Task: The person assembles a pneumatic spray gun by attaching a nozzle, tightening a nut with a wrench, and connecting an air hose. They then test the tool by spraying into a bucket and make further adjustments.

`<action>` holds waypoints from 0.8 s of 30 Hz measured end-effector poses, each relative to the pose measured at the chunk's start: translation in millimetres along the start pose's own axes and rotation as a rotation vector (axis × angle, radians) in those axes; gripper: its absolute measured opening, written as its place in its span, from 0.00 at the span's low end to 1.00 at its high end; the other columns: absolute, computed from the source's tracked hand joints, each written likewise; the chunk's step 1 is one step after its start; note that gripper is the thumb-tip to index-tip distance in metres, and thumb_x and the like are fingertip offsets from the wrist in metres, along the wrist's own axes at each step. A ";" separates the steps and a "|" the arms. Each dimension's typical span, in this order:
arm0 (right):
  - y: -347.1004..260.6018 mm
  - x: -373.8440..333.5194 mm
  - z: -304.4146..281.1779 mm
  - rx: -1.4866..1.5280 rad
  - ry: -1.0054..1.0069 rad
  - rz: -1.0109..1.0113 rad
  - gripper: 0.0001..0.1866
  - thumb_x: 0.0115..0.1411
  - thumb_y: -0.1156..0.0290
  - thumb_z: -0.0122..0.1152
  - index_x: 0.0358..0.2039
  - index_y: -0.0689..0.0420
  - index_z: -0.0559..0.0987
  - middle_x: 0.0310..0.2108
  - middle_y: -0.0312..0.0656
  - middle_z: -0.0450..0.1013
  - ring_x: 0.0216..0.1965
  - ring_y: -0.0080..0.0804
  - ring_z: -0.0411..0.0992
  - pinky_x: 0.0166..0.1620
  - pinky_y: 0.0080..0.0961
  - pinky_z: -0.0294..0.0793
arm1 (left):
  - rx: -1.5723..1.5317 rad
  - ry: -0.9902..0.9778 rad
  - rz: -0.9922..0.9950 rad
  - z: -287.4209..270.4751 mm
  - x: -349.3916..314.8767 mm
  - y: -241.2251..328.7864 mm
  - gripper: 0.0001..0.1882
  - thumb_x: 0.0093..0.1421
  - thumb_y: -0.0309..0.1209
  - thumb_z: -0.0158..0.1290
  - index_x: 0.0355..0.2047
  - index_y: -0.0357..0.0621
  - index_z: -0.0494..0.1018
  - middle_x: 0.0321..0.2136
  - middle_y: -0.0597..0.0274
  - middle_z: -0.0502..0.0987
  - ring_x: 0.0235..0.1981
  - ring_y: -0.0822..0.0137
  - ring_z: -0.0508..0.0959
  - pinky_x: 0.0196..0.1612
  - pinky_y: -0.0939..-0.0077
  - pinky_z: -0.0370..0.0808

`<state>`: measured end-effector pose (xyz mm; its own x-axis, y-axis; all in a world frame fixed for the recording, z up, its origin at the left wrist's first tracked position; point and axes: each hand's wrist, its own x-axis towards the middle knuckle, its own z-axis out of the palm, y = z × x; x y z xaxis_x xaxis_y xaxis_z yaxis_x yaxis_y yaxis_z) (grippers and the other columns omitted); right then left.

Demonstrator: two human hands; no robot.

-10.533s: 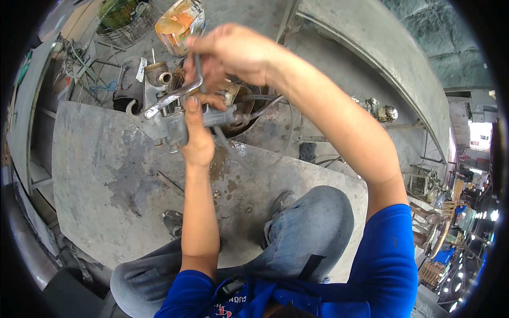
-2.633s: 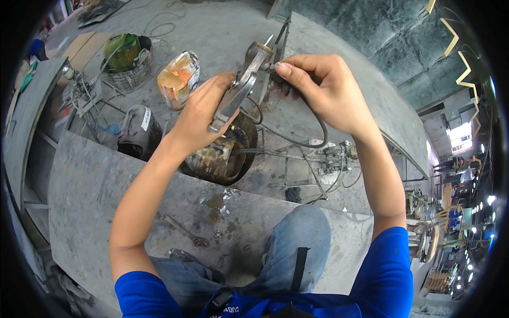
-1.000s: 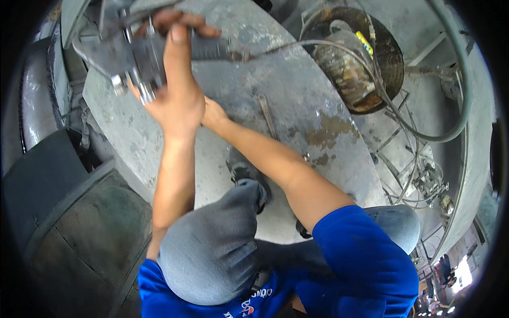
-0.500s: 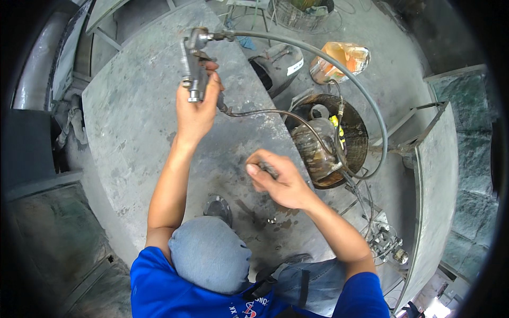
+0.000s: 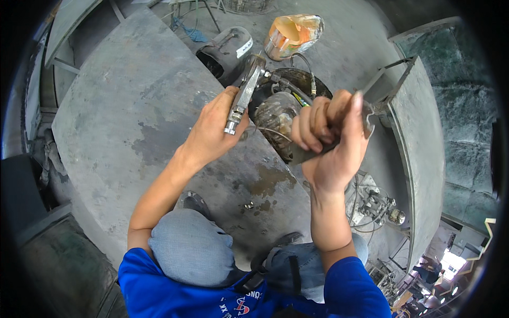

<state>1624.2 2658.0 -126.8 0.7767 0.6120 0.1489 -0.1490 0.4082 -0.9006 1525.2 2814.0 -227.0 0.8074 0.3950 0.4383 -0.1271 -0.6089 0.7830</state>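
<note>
In the head view, our left hand has its grip clasped around the spray gun, above the edge of the grey worktop. Our right hand is clamped on a wrench-like tool, mostly hidden by our fingers. A hose runs from the spray gun toward our right hand, above a dark tub.

Spray gun: shiny mtl. Jeans: matt cloth, approx. smooth.
</note>
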 end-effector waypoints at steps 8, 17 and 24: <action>-9.3 7.2 -40.0 0.133 0.341 -0.345 0.32 0.77 0.42 0.35 0.19 0.50 0.56 0.11 0.36 0.51 0.10 0.27 0.50 0.19 0.33 0.63 | 0.007 -0.074 0.024 33.7 -12.4 5.9 0.12 0.59 0.17 0.57 0.44 0.30 0.72 0.34 0.46 0.78 0.32 0.52 0.81 0.36 0.62 0.76; -6.5 3.6 -66.9 -0.117 0.560 -0.541 0.31 0.76 0.41 0.37 0.20 0.50 0.55 0.11 0.38 0.53 0.09 0.28 0.50 0.18 0.32 0.59 | -0.001 -0.193 0.080 71.9 -28.0 42.2 0.20 0.55 0.19 0.60 0.48 0.26 0.71 0.34 0.40 0.78 0.33 0.42 0.81 0.36 0.58 0.76; -0.2 1.1 -80.6 -0.027 0.547 -0.648 0.30 0.77 0.42 0.34 0.23 0.52 0.55 0.11 0.38 0.52 0.09 0.25 0.49 0.15 0.26 0.55 | 0.011 -0.151 0.174 78.0 -22.2 57.9 0.23 0.53 0.19 0.61 0.49 0.23 0.70 0.35 0.36 0.79 0.33 0.39 0.82 0.36 0.57 0.77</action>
<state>1674.4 2604.0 -159.4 0.8910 -0.1539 0.4271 0.4372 0.5449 -0.7155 1544.8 2716.3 -225.9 0.8510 0.1761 0.4947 -0.2667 -0.6665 0.6961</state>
